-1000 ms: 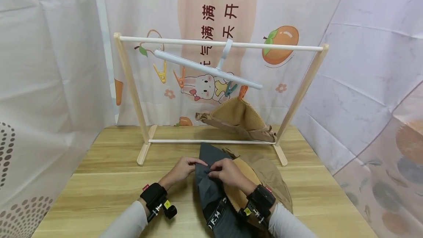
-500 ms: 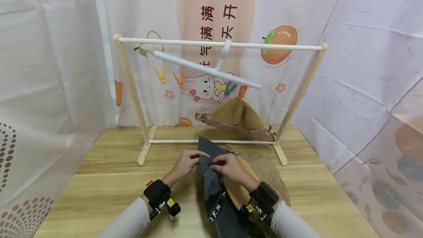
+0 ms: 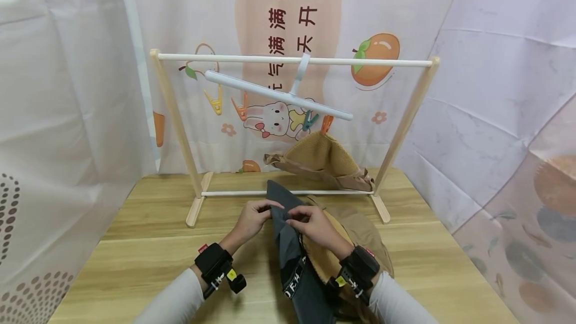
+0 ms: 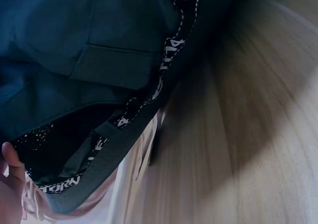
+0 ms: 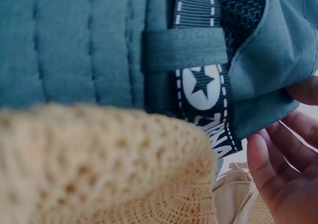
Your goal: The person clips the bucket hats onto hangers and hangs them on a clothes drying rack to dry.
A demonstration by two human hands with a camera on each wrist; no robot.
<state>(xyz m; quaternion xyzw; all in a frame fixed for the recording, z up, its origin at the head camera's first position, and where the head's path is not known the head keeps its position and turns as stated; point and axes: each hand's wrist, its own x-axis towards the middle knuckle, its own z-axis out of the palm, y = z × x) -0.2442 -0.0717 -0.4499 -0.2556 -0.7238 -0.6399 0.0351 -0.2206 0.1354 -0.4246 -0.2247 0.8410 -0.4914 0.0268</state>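
A dark grey-blue sun hat [image 3: 310, 294], with a black ribbon [image 4: 173, 49] printed in white letters, is held up on edge over the table. My left hand [image 3: 252, 220] pinches its cloth near the far end, thumb and forefinger at the left side. From the right, my right hand [image 3: 315, 225] pinches the same cloth close by. In the right wrist view its fingers [image 5: 263, 159] close on the fabric beside the ribbon. Behind and under the right arm lies a tan hat with a knitted yellowish part [image 5: 124, 159] and a wide cloth brim [image 3: 371, 236].
A wooden rack [image 3: 182, 134] with white rods stands at the back. From it hangs a tilted pale-blue hanger [image 3: 274, 94] with yellow [image 3: 217, 103], orange and teal [image 3: 310, 121] clips. One orange clip [image 3: 327, 125] holds another tan hat [image 3: 319, 161] by its top.
Both hands have lifted the far end of the grey-blue hat slightly and moved it a little away from me. The pinching spots look nearly the same. The view has shifted slightly.
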